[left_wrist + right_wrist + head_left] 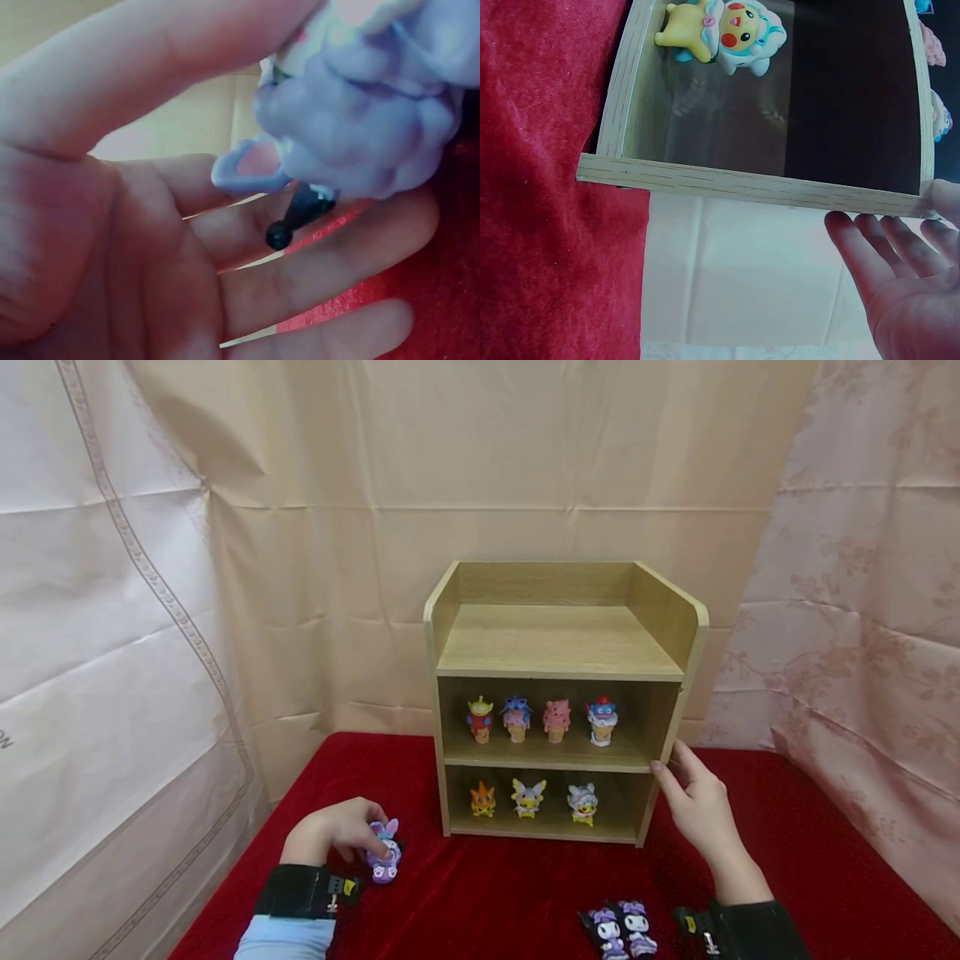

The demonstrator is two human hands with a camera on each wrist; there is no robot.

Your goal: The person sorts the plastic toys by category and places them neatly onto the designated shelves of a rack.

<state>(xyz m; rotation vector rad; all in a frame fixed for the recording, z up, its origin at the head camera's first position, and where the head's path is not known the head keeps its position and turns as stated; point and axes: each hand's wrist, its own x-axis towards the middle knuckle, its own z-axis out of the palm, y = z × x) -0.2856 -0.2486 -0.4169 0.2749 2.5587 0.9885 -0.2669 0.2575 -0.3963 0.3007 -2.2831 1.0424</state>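
Observation:
My left hand (337, 831) holds a purple figurine (385, 853) with long ears above the red cloth, left of the small wooden shelf (551, 838). Seen from the left wrist, the figurine (360, 124) sits between the thumb and the fingers; it has lilac ruffles, a pink-lined ear and a black pointed tip. With my right hand (699, 802) I grip the shelf's right side panel. In the right wrist view the thumb (946, 201) lies over the panel's front edge, while the other fingers reach along its outer face.
The middle tier holds several ice-cream-cone figurines (557, 720). On the bottom tier stand 3 small figurines, one a yellow figure with a white hood (582, 803). Two purple-and-black figurines (611, 933) lie on the red cloth (495, 902) at the front right. Curtains hang behind.

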